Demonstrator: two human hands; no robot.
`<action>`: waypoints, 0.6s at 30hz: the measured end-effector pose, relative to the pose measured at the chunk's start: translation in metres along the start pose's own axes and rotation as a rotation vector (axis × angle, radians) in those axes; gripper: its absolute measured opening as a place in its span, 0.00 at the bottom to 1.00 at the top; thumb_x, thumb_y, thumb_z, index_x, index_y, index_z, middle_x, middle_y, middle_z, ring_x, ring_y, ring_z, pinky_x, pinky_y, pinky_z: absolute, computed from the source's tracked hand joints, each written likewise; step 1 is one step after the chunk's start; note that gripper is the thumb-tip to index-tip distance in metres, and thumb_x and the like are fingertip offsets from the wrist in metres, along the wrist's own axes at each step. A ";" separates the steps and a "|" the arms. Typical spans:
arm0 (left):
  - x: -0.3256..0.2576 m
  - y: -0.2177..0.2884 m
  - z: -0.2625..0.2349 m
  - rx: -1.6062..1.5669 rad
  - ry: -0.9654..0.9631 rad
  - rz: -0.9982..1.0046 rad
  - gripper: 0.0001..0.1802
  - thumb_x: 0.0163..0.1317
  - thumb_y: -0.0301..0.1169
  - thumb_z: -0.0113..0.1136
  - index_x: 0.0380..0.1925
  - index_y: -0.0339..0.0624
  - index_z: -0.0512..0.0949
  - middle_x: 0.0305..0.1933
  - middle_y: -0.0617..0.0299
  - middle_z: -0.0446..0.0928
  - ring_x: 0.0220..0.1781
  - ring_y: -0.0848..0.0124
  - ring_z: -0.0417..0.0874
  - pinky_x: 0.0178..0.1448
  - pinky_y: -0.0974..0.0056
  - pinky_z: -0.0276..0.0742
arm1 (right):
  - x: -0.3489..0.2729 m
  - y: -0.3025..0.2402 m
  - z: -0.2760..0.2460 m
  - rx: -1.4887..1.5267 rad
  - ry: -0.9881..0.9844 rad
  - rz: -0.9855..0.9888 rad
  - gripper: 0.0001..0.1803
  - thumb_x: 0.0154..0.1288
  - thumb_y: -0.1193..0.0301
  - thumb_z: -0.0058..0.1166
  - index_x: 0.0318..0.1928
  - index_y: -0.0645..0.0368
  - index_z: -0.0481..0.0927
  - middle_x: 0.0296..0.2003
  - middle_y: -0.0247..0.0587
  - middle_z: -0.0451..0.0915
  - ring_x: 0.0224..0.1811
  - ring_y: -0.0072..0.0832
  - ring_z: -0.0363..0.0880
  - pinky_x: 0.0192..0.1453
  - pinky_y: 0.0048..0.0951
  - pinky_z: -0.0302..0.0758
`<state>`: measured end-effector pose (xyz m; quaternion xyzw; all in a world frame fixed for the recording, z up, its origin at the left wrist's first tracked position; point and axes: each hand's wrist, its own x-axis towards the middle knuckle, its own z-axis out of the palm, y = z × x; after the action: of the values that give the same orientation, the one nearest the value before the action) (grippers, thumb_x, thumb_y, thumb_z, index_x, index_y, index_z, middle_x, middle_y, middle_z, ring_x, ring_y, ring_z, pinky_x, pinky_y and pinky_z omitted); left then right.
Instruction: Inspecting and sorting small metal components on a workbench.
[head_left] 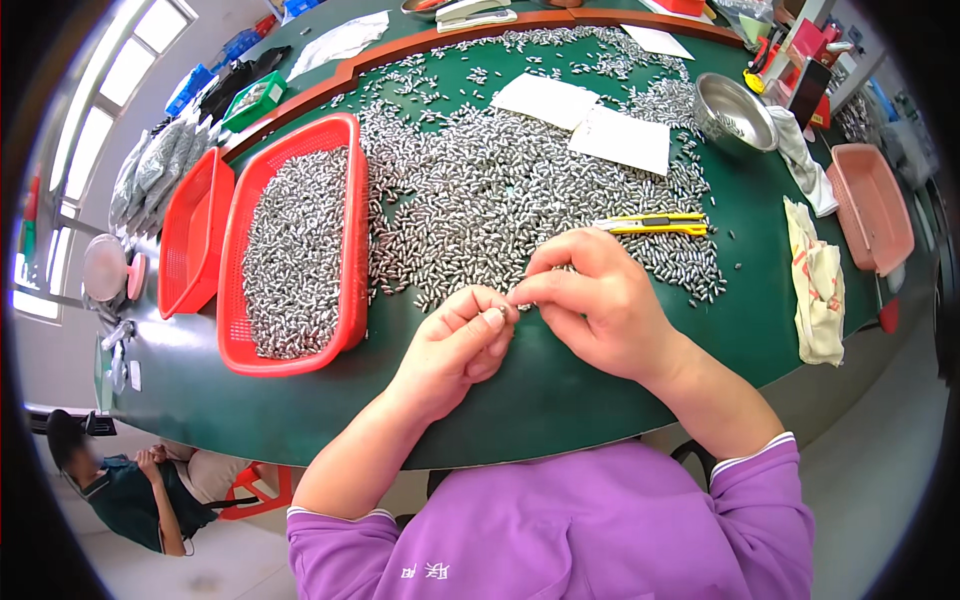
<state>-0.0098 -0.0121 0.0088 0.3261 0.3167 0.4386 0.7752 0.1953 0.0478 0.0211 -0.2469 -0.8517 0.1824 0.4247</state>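
My left hand is closed, its thumb pressed against the curled index finger, over the near part of the green table. Fingertips of my right hand pinch together right beside the left thumb tip. Whatever lies between the fingers is too small and covered to name. Just beyond both hands spreads a wide heap of small silver metal pieces, oval with pointed ends. A yellow utility knife rests on the heap past my right hand. To the left, a red plastic basket holds many more of these pieces.
Another red basket leans at far left near grey bagged goods. White papers lie on the heap. A metal bowl, a cream cloth and a pink basket stand right. A seated person is lower left.
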 end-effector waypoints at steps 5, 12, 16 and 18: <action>0.001 0.003 -0.003 -0.071 0.021 0.041 0.09 0.75 0.31 0.45 0.45 0.41 0.74 0.28 0.66 0.69 0.19 0.82 0.58 0.22 0.75 0.53 | 0.001 0.005 -0.006 -0.163 -0.006 0.107 0.08 0.51 0.77 0.65 0.33 0.52 0.84 0.37 0.34 0.77 0.43 0.35 0.77 0.49 0.38 0.73; 0.004 0.001 -0.003 -0.084 0.136 0.085 0.11 0.73 0.29 0.42 0.49 0.38 0.71 0.36 0.59 0.73 0.22 0.78 0.63 0.23 0.75 0.56 | -0.008 0.005 0.005 -0.215 -0.195 0.082 0.06 0.51 0.73 0.65 0.31 0.50 0.83 0.37 0.32 0.75 0.44 0.34 0.75 0.50 0.38 0.70; 0.004 0.001 -0.004 -0.086 0.132 0.070 0.11 0.74 0.30 0.43 0.48 0.39 0.72 0.36 0.60 0.73 0.23 0.78 0.64 0.23 0.75 0.56 | -0.008 0.006 0.011 -0.262 -0.229 0.042 0.06 0.52 0.72 0.64 0.32 0.50 0.81 0.38 0.31 0.75 0.46 0.34 0.75 0.51 0.38 0.70; 0.004 0.001 -0.004 -0.076 0.140 0.066 0.10 0.74 0.30 0.44 0.48 0.39 0.72 0.35 0.61 0.73 0.23 0.79 0.63 0.23 0.75 0.56 | -0.010 0.006 0.014 -0.275 -0.213 0.038 0.07 0.53 0.72 0.65 0.32 0.51 0.80 0.39 0.32 0.75 0.46 0.34 0.74 0.51 0.38 0.70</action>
<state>-0.0119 -0.0072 0.0062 0.2750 0.3425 0.4973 0.7481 0.1901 0.0452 0.0037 -0.2982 -0.9039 0.0974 0.2908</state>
